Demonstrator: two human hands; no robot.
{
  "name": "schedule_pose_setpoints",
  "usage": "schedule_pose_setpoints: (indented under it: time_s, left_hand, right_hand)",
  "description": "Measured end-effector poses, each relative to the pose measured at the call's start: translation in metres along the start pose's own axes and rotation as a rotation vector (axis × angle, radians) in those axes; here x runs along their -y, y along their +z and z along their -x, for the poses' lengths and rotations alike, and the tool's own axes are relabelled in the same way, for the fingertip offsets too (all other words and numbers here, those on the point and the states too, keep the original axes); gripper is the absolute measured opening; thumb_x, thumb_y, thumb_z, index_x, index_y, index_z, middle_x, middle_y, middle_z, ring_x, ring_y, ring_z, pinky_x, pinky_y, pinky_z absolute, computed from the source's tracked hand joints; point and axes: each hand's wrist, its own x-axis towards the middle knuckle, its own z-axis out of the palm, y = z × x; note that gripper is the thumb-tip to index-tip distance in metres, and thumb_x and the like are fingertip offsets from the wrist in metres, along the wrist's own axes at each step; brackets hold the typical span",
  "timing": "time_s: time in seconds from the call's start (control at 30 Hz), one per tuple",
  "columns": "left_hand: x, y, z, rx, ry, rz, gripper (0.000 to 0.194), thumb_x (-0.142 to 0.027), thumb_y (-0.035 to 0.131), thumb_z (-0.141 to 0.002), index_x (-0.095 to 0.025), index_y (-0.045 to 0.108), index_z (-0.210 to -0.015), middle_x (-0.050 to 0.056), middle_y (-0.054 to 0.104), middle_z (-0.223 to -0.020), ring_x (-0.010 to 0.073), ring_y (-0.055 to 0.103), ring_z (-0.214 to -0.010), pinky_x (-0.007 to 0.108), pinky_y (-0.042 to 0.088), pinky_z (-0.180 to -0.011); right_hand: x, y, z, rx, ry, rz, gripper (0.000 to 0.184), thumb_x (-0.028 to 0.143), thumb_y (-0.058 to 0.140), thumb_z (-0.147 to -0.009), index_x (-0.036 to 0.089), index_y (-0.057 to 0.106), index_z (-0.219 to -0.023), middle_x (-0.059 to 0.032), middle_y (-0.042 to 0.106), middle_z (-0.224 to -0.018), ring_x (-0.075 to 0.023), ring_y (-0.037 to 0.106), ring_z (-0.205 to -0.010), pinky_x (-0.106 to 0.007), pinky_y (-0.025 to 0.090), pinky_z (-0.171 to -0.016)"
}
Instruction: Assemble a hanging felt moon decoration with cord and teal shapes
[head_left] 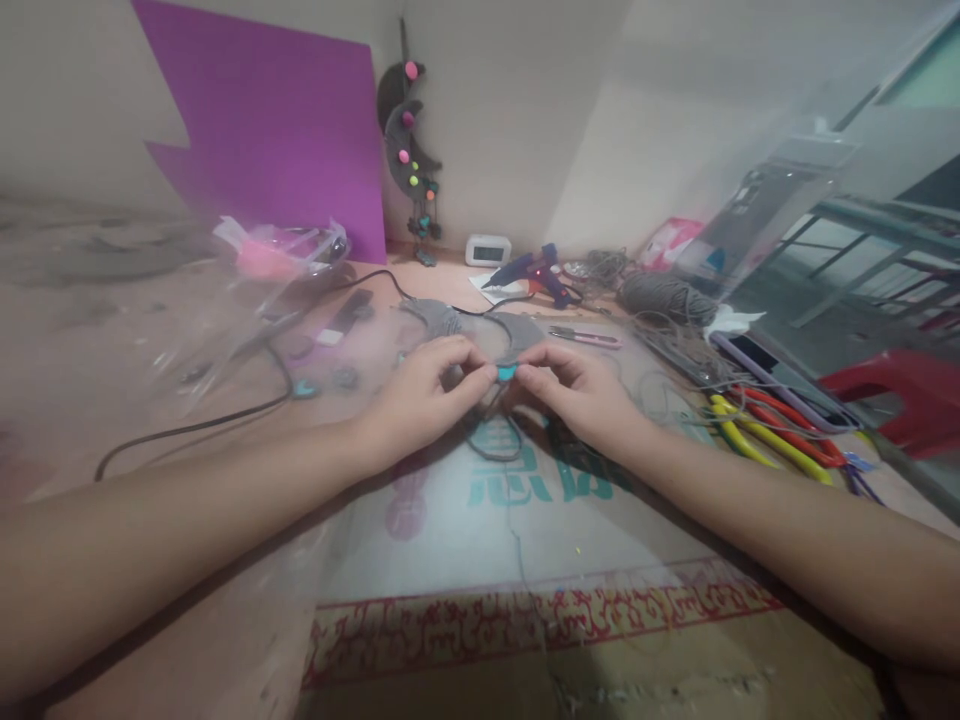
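Between my two hands is a small turquoise piece (pixel 508 373), pinched from both sides at the middle of the view. My left hand (pixel 442 385) grips its left end with thumb and forefinger. From the right, my right hand (pixel 574 385) pinches the other end the same way. A thin grey cord (pixel 495 455) loops below the fingers onto the printed sheet. Just behind the hands lies a grey crescent shape (pixel 517 330), partly wrapped with cord at its left. My fingertips hide part of the turquoise piece.
A blue glue gun (pixel 544 275) and a white digital clock (pixel 487 250) stand at the back. Thread snips (pixel 585 337) lie behind my right hand. Pliers (pixel 780 430), a phone (pixel 780 375) and a grey yarn skein (pixel 664 300) are at right. A black cable (pixel 202 428) crosses the left side.
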Motion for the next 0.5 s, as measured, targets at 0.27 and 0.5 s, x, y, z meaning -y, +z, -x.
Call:
schedule_pose_setpoints:
  time_s: [0.27,0.5]
  left_hand:
    - [0.0043,0.0031,0.0004,0.090,0.060,-0.104,0.020,-0.034,0.058,-0.093,-0.023,0.073,-0.086,0.002,0.074,-0.092,0.0212,0.062,-0.094,0.039,0.042,-0.092]
    - [0.0064,0.0054,-0.0010,0.122,0.088,-0.136,0.018,-0.032,0.061,-0.092,-0.022,0.072,-0.083,0.001,0.074,-0.088,0.0199,0.061,-0.091,0.038,0.042,-0.091]
  right_hand:
    - [-0.0029,-0.0070,-0.0026,-0.185,-0.099,0.100,0.022,0.042,0.064,-0.090,0.021,0.064,-0.086,0.0002,0.067,-0.077,-0.0154,0.063,-0.075,-0.030,0.050,-0.078]
    - [-0.0001,-0.0016,-0.0053,-0.189,-0.099,0.057,0.018,0.038,0.063,-0.090,0.020,0.064,-0.087,0.0010,0.065,-0.076,-0.0137,0.060,-0.073,-0.028,0.048,-0.073]
